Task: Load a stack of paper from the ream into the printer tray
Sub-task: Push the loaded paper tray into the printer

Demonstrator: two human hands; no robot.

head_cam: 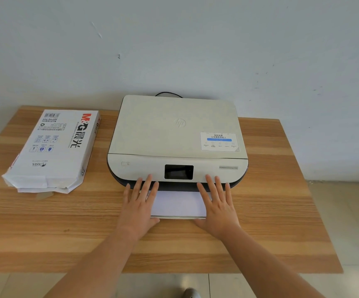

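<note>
White paper [179, 203] lies in one flat stack at the near front of the printer [177, 134], its far edge running into the dark slot under the control panel and its near edge hanging out over the table [271, 201]. Both hands are spread wide and flat, palms down, gripping nothing. The left hand [138, 206] presses on the stack's left side, its fingertips reaching the printer's front edge; the right hand [218, 205] presses on the right side the same way. Whether a tray sits beneath the sheets cannot be told. One ream [52, 149], in white wrapping with its near end torn open, lies at the left of the table, well apart from the printer. One black cable [168, 94] shows behind the printer's far edge. Two bare forearms enter from the near side.
</note>
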